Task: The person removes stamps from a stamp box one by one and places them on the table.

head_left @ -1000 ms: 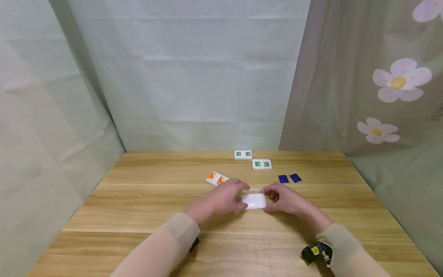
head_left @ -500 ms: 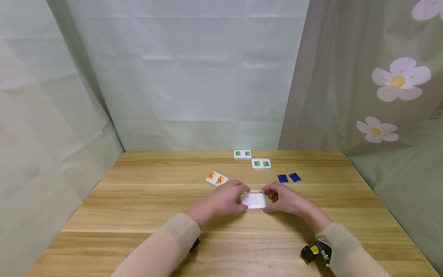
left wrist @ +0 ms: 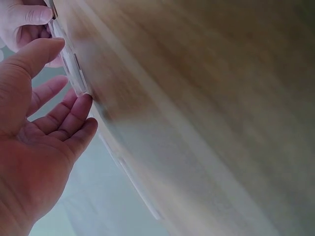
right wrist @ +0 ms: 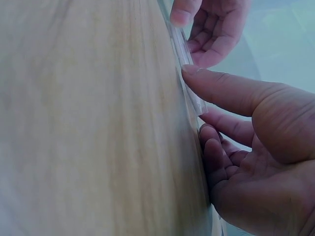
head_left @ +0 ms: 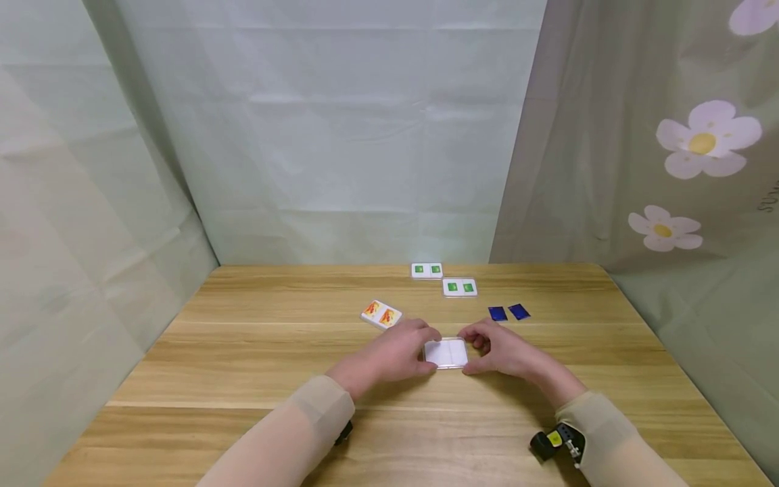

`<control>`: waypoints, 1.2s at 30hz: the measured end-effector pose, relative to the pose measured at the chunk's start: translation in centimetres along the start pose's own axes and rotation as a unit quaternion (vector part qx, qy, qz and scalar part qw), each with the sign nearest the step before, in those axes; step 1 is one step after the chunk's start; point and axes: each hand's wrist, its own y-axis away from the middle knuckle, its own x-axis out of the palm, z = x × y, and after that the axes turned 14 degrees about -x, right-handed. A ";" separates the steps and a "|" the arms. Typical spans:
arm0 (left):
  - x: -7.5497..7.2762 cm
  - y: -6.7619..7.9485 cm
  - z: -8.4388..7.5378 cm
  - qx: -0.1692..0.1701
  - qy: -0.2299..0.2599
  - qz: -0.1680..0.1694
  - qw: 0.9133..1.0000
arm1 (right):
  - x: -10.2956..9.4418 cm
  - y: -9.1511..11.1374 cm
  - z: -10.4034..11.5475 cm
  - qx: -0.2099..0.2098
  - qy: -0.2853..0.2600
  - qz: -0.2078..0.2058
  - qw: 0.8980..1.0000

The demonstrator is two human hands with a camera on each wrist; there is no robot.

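Observation:
A small flat clear plastic case (head_left: 446,354) with a white inside lies on the wooden table between both hands. My left hand (head_left: 397,350) holds its left end, thumb at the near corner and fingers at the far one. At the opposite end my right hand (head_left: 502,350) grips it likewise, with the other fingers curled in. Seen edge-on in the left wrist view, the case (left wrist: 74,71) is thin. In the right wrist view the right thumb touches the edge of the case (right wrist: 189,81). The fingers cover its corners in part.
A white case with orange pictures (head_left: 381,314) lies just beyond the left hand. Two cases with green squares, one farther back (head_left: 427,271) and one nearer (head_left: 460,287), lie beyond. Two small dark blue squares (head_left: 498,314) are past the right hand. Cloth curtains (head_left: 353,135) surround the table.
The clear upper edge of the case has come down a little, so the case now looks flatter. Both hands stay at its ends, nearly still.

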 end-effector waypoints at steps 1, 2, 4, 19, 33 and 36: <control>0.0 0.0 0.0 0.000 -0.001 -0.001 1.000 | 0.0 0.0 0.0 0.000 0.001 0.000 1.000; -0.1 0.0 -0.1 0.001 -0.002 -0.001 1.000 | 0.0 0.0 0.0 0.000 0.003 0.000 1.000; -0.1 0.0 -0.1 0.001 -0.004 -0.002 1.000 | 0.0 0.0 0.0 0.000 0.004 -0.001 1.000; 0.2 -0.3 0.0 0.000 -0.009 0.003 1.000 | 0.1 -0.1 0.2 0.004 0.042 0.012 0.999; 0.3 0.3 0.0 0.011 -0.019 -0.011 1.000 | 0.8 0.3 1.6 -0.026 0.155 0.022 0.987; 0.2 0.8 -0.1 0.027 -0.042 -0.021 0.999 | 0.9 0.7 1.9 -0.043 0.184 0.023 0.982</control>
